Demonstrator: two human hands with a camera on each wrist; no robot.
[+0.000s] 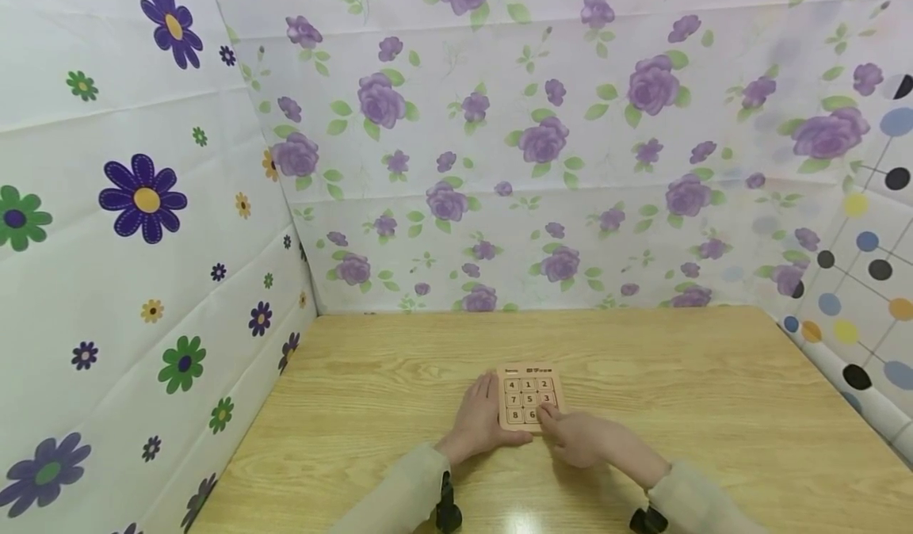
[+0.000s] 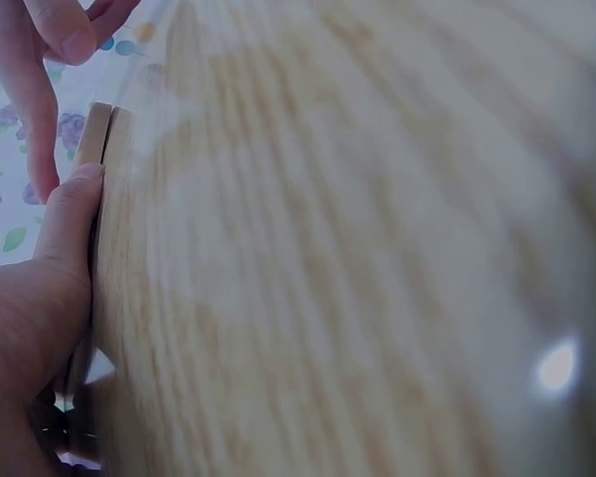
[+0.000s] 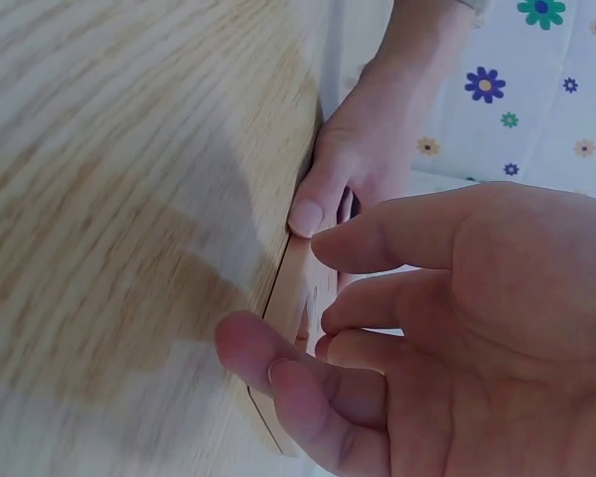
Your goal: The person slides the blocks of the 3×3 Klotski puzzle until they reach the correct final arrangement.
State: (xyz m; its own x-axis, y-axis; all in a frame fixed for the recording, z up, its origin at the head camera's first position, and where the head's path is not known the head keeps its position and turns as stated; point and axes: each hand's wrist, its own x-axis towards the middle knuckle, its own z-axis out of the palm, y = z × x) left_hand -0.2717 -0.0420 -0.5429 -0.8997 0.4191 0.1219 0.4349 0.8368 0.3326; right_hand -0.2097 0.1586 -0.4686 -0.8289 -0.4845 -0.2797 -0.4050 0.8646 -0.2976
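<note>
A wooden number sliding puzzle (image 1: pixel 529 399) lies flat on the table, its square tiles printed with dark digits. My left hand (image 1: pixel 479 420) holds it at the near left corner, with fingers along the left edge and the thumb along the near edge. In the left wrist view that thumb (image 2: pixel 72 214) rests against the puzzle's side (image 2: pixel 94 134). Over the lower right tiles is my right hand (image 1: pixel 581 437), its fingertips at the board and covering that corner. The right wrist view shows the right hand (image 3: pixel 427 328) with its fingers loosely bent above the puzzle's edge (image 3: pixel 293 273).
The wood-grain table (image 1: pixel 385 368) extends around the puzzle. A rose-patterned cloth (image 1: pixel 499 162) hangs behind it, a flower-printed cloth (image 1: pixel 128 280) stands at the left, and a dotted cloth (image 1: pixel 866 296) at the right. Dark wrist straps (image 1: pixel 447 510) sit over the light sleeves.
</note>
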